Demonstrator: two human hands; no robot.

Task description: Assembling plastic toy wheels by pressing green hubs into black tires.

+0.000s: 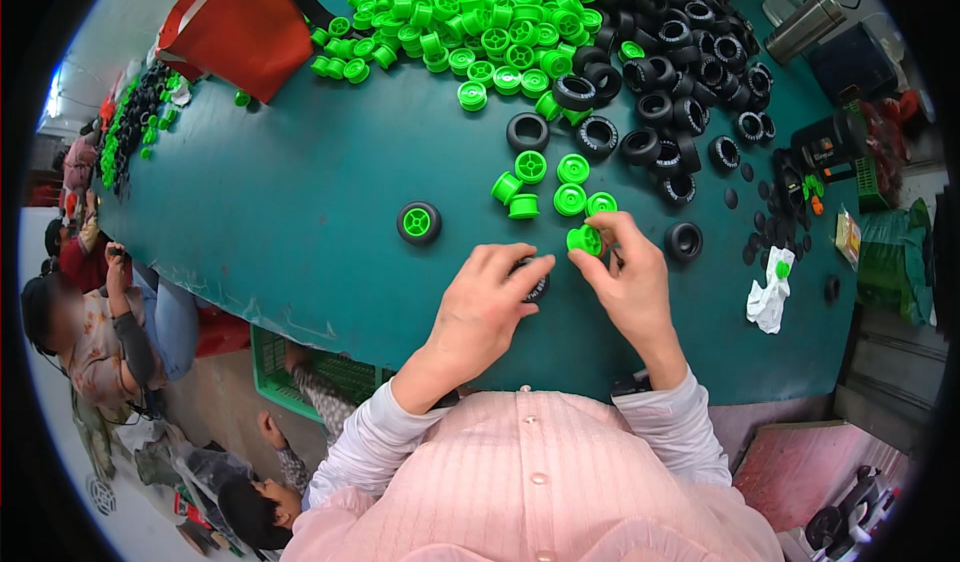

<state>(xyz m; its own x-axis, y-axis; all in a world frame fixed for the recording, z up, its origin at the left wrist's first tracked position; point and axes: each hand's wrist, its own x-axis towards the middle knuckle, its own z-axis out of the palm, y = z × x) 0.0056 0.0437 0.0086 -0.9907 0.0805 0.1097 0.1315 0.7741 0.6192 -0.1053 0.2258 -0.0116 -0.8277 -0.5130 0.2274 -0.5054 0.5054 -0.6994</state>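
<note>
A: Where is the green hub (584, 239)?

B: Pinched in the right hand's (625, 277) fingertips, just above the teal bench (280, 222), its open face turned toward the left.

A: And the black tyre (536, 284)?

B: Under the left hand (490, 302), whose grip is curled closed over it, pressing it to the bench. Hub lies just right of the tyre, nearly touching.

A: Around them?

B: Loose green hubs (560, 187) just beyond the fingers, one finished wheel (418, 223) off to the left, heaps of hubs (470, 22) and tyres (680, 52) farther back.

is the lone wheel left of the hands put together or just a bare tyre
Put together: the wheel lies flat on the table, a green hub filling its black tyre.
</note>
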